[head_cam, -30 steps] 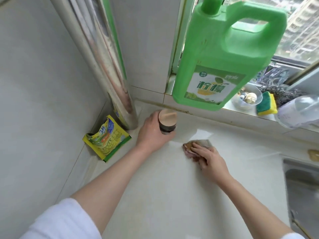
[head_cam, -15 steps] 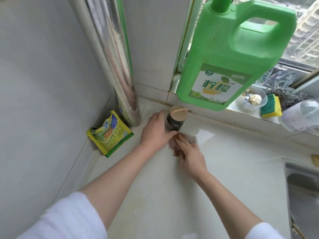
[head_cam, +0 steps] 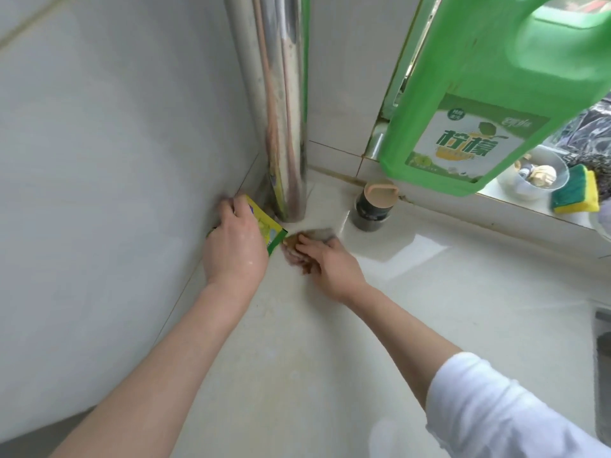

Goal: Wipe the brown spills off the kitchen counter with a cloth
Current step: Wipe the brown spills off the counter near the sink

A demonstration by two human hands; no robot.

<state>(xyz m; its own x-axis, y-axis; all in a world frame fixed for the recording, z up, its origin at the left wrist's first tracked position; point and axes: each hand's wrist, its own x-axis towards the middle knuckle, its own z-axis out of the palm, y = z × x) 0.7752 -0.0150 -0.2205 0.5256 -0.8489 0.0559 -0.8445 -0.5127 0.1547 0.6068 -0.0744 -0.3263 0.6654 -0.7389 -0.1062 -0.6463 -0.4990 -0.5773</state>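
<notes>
A brown-stained grey cloth (head_cam: 317,236) lies on the pale counter (head_cam: 330,342) near the back left corner. My right hand (head_cam: 325,262) presses down on it with fingers spread flat. My left hand (head_cam: 236,241) grips a yellow and green packet (head_cam: 269,228) against the left wall, just left of the cloth. Faint brownish marks show on the counter (head_cam: 274,309) below the two hands.
A shiny metal pipe (head_cam: 281,127) rises in the corner. A small dark jar with a tan lid (head_cam: 375,204) stands by the sill. A big green detergent jug (head_cam: 489,104) hangs over the sill beside a glass bowl (head_cam: 532,175) and sponge (head_cam: 577,193). A sink edge (head_cam: 601,358) is at right.
My left hand let go of the dark jar and moved left onto the packet. My right hand slid the cloth left toward the corner. The view moved closer.
</notes>
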